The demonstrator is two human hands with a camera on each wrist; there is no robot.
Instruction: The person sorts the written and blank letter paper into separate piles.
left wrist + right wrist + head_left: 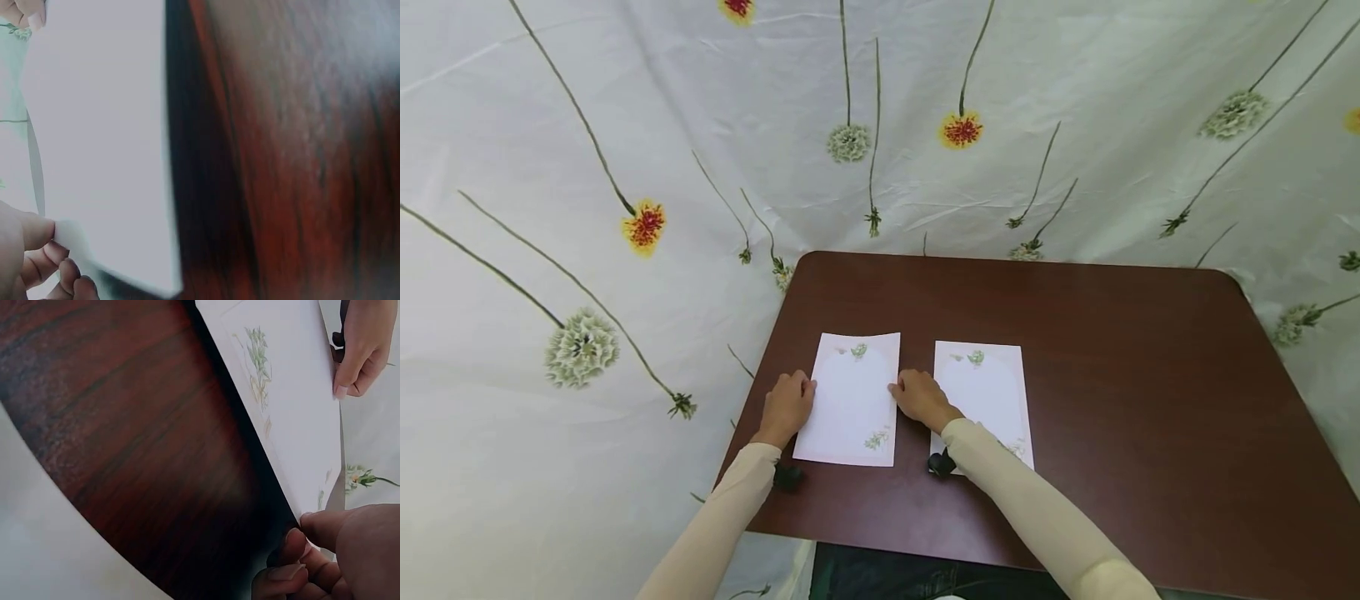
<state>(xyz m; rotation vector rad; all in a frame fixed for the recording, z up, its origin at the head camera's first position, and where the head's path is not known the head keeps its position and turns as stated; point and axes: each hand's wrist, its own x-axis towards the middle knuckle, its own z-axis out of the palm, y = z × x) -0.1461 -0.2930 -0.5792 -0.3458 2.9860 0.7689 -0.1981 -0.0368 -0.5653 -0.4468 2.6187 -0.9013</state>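
Note:
A white sheet of paper [853,400] with printed leaf sprigs at its top and lower right is held between both hands. My left hand [788,406] pinches its left edge, thumb on top and fingers curled below. On the opposite edge, my right hand [922,397] pinches it in the same way. The right wrist view shows the paper [300,381] raised over the table, a dark shadow beneath it. In the left wrist view, the sheet [106,125] bends slightly near the fingers. A second matching sheet [977,383] lies to the right, partly hidden under the right forearm.
The dark brown wooden table [1150,417] has rounded far corners and extends well to the right. Behind and left of it hangs a white cloth [775,83] printed with flowers. Black wrist straps [942,463] sit near the sleeves.

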